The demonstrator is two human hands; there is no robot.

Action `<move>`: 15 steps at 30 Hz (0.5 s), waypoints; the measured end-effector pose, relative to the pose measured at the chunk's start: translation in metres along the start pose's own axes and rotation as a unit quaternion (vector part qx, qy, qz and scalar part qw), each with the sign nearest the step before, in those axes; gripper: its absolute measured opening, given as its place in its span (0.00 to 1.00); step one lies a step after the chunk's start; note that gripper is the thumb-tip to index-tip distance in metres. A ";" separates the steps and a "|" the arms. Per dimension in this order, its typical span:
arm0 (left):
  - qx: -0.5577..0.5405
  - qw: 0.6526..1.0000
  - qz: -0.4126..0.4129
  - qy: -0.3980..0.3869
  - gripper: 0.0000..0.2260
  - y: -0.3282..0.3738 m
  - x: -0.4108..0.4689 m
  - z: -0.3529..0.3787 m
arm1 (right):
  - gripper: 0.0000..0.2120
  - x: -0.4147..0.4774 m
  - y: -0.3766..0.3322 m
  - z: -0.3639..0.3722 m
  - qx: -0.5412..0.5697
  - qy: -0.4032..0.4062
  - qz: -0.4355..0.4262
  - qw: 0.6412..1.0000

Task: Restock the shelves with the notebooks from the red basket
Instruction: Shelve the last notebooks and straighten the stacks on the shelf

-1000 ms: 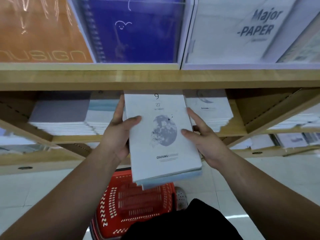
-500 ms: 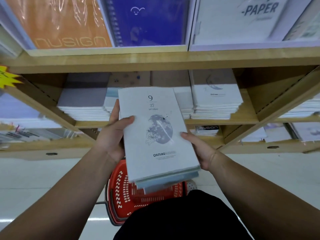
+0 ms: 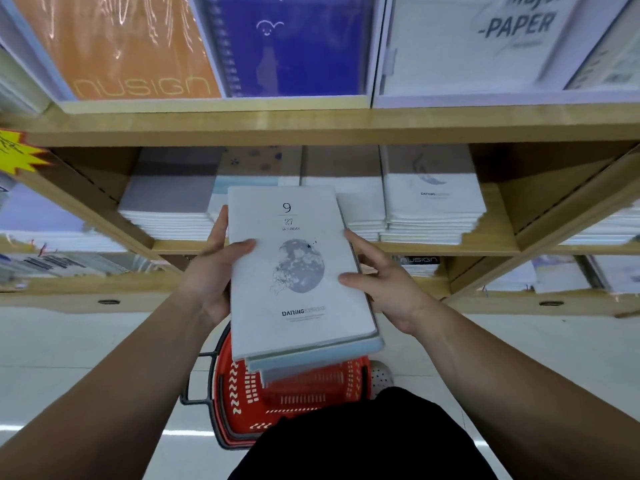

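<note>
I hold a small stack of pale notebooks (image 3: 298, 271) in front of the middle shelf (image 3: 485, 245); the top cover shows a grey moon and "9 / 27 SATURDAY". My left hand (image 3: 214, 271) grips the stack's left edge, thumb on the cover. My right hand (image 3: 384, 285) grips the right edge, thumb on the cover too. The red basket (image 3: 294, 396) stands on the floor below the stack, mostly hidden by it and by my dark clothing.
Stacks of white notebooks (image 3: 433, 209) and grey ones (image 3: 169, 202) lie on the middle shelf. The top shelf holds an orange pad (image 3: 114, 46), a blue spiral notebook (image 3: 294, 43) and white "PAPER" pads (image 3: 485, 43). More stock lies on the lower shelf (image 3: 519, 296). A yellow price star (image 3: 17, 154) sticks out at left.
The stack has come back out from under the top shelf toward me, and my view has tilted so more of the middle shelf shows. My right thumb has moved onto the cover.
</note>
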State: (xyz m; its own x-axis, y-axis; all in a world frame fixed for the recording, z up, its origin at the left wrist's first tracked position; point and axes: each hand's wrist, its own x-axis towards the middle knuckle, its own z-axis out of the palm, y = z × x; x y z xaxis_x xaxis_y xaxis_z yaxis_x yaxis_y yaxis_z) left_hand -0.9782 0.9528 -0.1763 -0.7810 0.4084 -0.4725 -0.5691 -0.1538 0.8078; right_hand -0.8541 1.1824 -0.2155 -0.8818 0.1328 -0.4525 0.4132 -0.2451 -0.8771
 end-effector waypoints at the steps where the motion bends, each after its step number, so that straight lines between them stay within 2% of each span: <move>1: 0.006 1.000 -0.001 -0.004 0.29 0.004 0.005 0.005 | 0.34 0.001 -0.004 -0.003 0.009 0.009 -0.014 1.000; 5: 0.039 0.999 0.002 -0.035 0.28 0.019 0.040 0.027 | 0.34 0.013 -0.025 -0.017 0.026 0.064 -0.061 0.996; 11: 0.107 0.994 0.002 0.023 0.23 0.029 0.118 0.065 | 0.31 0.065 -0.050 -0.037 0.093 0.172 -0.069 0.978; 13: 0.151 0.988 -0.009 0.026 0.26 0.021 0.132 0.066 | 0.29 0.083 -0.048 -0.039 0.095 0.216 -0.061 0.970; 15: 0.246 0.969 0.020 0.024 0.31 0.009 0.130 0.068 | 0.29 0.095 -0.041 -0.039 0.052 0.249 -0.063 0.965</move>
State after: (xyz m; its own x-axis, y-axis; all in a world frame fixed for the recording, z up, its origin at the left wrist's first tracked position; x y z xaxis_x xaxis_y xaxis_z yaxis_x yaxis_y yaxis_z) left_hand -1.0672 1.0655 -0.2067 -0.8177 0.3677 -0.4430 -0.3550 0.2837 0.8908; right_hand -0.9455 1.2423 -0.2289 -0.6941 0.6068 -0.3874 0.2622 -0.2881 -0.9210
